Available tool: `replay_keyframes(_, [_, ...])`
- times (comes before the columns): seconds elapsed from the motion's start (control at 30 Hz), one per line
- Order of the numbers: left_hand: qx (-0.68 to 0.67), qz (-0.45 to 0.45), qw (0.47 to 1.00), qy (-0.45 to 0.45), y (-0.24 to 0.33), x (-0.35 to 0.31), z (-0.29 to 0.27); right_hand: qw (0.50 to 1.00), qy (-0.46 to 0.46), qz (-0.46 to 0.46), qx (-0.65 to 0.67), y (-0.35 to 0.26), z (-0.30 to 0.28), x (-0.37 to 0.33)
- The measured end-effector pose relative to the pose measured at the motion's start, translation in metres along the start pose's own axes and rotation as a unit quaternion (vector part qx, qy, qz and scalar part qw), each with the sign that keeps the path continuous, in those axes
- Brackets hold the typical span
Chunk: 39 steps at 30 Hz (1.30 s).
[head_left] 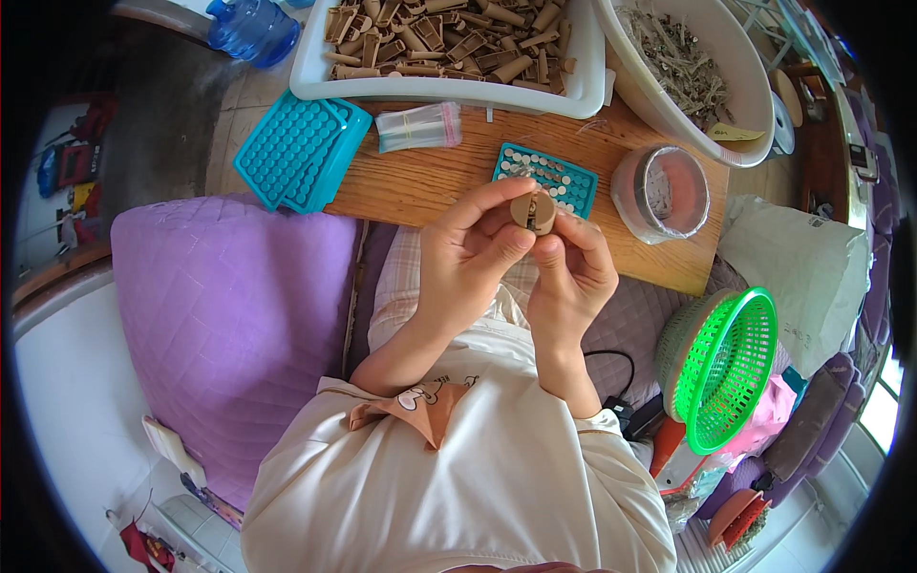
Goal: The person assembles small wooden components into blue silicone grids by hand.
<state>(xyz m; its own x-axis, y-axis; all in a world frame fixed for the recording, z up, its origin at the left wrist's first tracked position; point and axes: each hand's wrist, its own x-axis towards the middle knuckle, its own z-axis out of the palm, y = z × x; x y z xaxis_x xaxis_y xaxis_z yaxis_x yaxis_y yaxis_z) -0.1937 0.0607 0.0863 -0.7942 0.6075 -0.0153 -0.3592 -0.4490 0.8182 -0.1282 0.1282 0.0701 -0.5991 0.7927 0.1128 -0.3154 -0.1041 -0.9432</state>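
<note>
White tray point(315, 76) of brown tubes point(449, 38), seemingly.

brown piece point(533, 212): mostly covered by the fingers of the left hand point(470, 250) and right hand point(571, 267); shape unclear
small teal tray point(564, 186): near edge hidden behind the hands
white tray point(449, 88): far side cut off at the top
white basin point(755, 105): contents too small to identify
blue bottle point(253, 27): top cut off

Bare wood is lying open along the desk point(430, 181) near edge, left of the small teal tray point(552, 179). The white tray point(449, 88) and white basin point(755, 105) are blocking the far edge; a clear tub point(661, 193) is crowding the right corner.
</note>
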Motion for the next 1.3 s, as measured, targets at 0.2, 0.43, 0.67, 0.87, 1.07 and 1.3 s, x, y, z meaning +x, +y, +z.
replay_keyframes(0.2, [0.021, -0.005, 1.000, 0.003, -0.003, -0.001, 0.003, 0.999, -0.013, 0.026, -0.042, -0.002, -0.006, -0.001])
replay_keyframes(0.43, [0.112, 0.040, 0.993, 0.006, -0.011, -0.002, 0.007, 0.988, -0.077, 0.098, -0.088, -0.007, -0.005, 0.005])
replay_keyframes(0.67, [0.125, 0.041, 0.991, -0.003, -0.019, -0.003, 0.007, 0.936, -0.172, 0.023, -0.308, -0.008, -0.004, 0.002])
replay_keyframes(0.87, [0.016, 0.022, 0.999, -0.032, -0.032, 0.001, 0.001, 0.954, -0.161, 0.029, -0.252, 0.006, -0.016, 0.007])
replay_keyframes(1.07, [0.063, -0.025, 0.994, 0.083, -0.020, 0.017, -0.021, 0.901, -0.027, 0.054, -0.429, -0.030, -0.089, 0.085])
replay_keyframes(1.3, [-0.164, -0.215, 0.961, -0.053, -0.028, 0.019, -0.032, 0.674, -0.249, -0.012, -0.695, 0.012, -0.169, 0.161])
